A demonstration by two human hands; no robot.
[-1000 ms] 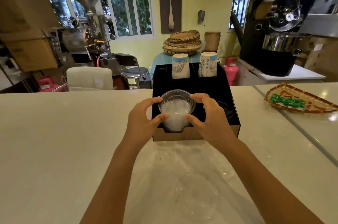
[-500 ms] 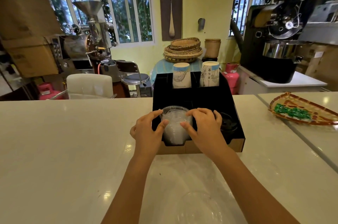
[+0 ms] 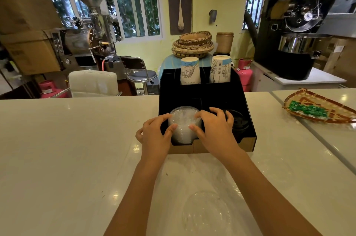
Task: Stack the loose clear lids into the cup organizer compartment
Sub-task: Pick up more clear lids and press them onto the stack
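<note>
A black cup organizer (image 3: 204,93) stands on the white counter. Its front left compartment holds a stack of clear lids (image 3: 184,123). My left hand (image 3: 155,135) presses the stack's left side and my right hand (image 3: 212,130) presses its right side, thumbs on the front. One loose clear lid (image 3: 207,213) lies on the counter near me, between my forearms. Black lids (image 3: 238,122) sit in the front right compartment. Two stacks of paper cups (image 3: 189,71) stand in the rear compartments.
A woven tray (image 3: 319,107) with green packets lies at the right on the counter. A clear plastic sheet (image 3: 192,176) lies in front of the organizer. Beyond the counter are a white chair, a stool and roasting machines.
The stack of lids has gone down into the front left compartment, and both hands followed it lower. The view has tilted slightly upward.
</note>
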